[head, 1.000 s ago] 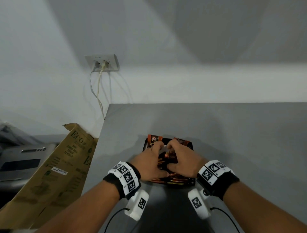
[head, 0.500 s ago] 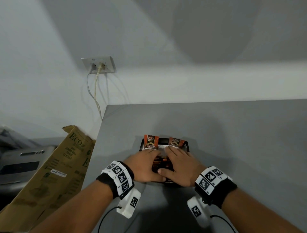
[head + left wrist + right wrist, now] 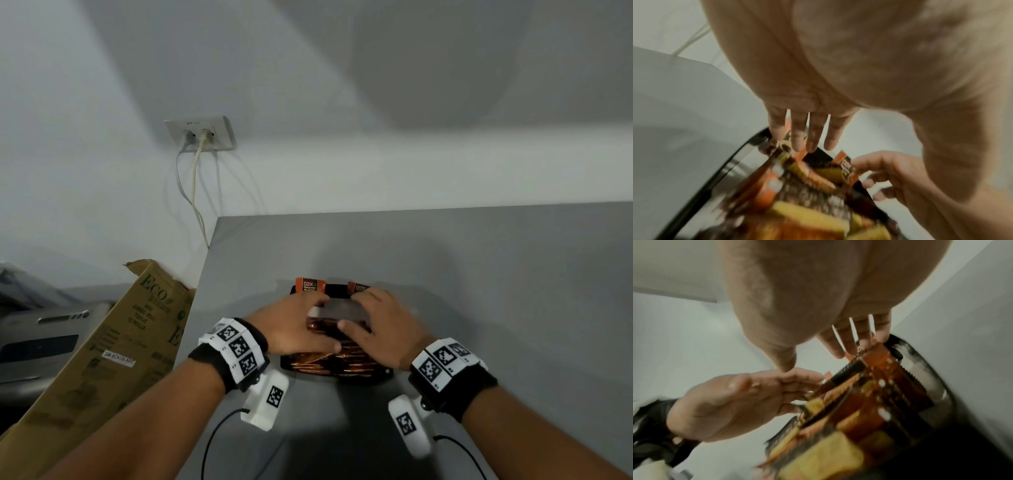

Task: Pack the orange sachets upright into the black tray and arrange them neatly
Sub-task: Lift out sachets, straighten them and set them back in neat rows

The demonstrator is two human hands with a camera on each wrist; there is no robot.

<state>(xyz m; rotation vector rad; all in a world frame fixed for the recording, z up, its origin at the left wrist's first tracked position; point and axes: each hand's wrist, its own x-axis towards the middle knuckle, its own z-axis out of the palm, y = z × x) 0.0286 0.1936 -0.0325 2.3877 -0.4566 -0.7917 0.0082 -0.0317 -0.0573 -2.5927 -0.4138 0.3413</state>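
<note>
My left hand [image 3: 291, 325] and right hand [image 3: 380, 329] lie side by side over the black tray [image 3: 376, 372], which sits on the grey desk [image 3: 479, 291] directly in front of me. The orange sachets [image 3: 342, 356] fill the tray, packed on edge in a close row; two of them stand taller at the far end, the left one [image 3: 310, 285] printed "D2X", the right one [image 3: 358, 287] partly behind my right fingers. Grip, left: fingers [image 3: 797, 138] extended and only slightly bent, their tips resting on the sachet tops near the tray's far left corner, holding nothing. Grip, right: fingers [image 3: 849, 340] likewise extended, tips on the upper edge of a sachet at the far right; whether they pinch it I cannot tell through the blur. Beyond the desk's left edge leans a brown cardboard box [image 3: 113, 342] printed "ECO"; a wall socket [image 3: 200, 133] with two cables hangs above it.
</note>
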